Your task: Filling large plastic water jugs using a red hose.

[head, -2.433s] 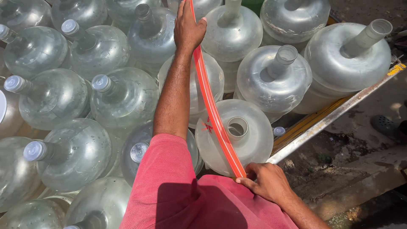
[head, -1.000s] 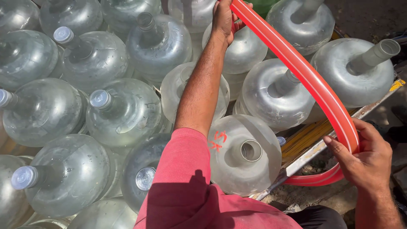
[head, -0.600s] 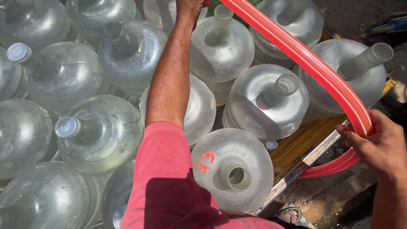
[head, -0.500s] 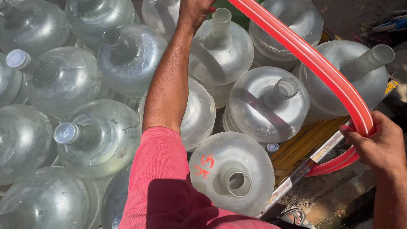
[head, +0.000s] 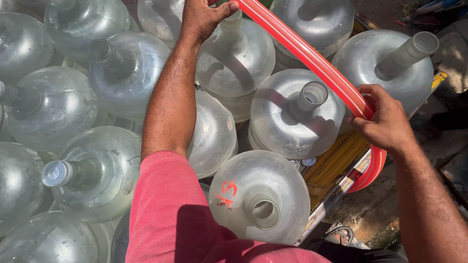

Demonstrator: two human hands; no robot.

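Observation:
My left hand (head: 201,18) reaches far forward over the bottles and grips the upper end of a red flexible hose (head: 312,61) at the top edge of view. The hose runs down to the right and bends under my right hand (head: 385,122), which is closed around it beside the cart's edge. Below the hose stand clear large water bottles; one open-necked bottle (head: 298,117) sits right under it, and another with red marks (head: 261,197) is nearest me.
Several clear plastic water bottles (head: 90,173) fill the left and centre, some capped, some open. A metal cart rail (head: 336,192) runs along the right side, with dirt ground (head: 390,214) and a sandal beyond it.
Both hands have kept hold of the hose. My right hand has drawn it from near my body out to the right and upward, bending it into a loop; the view has shifted forward.

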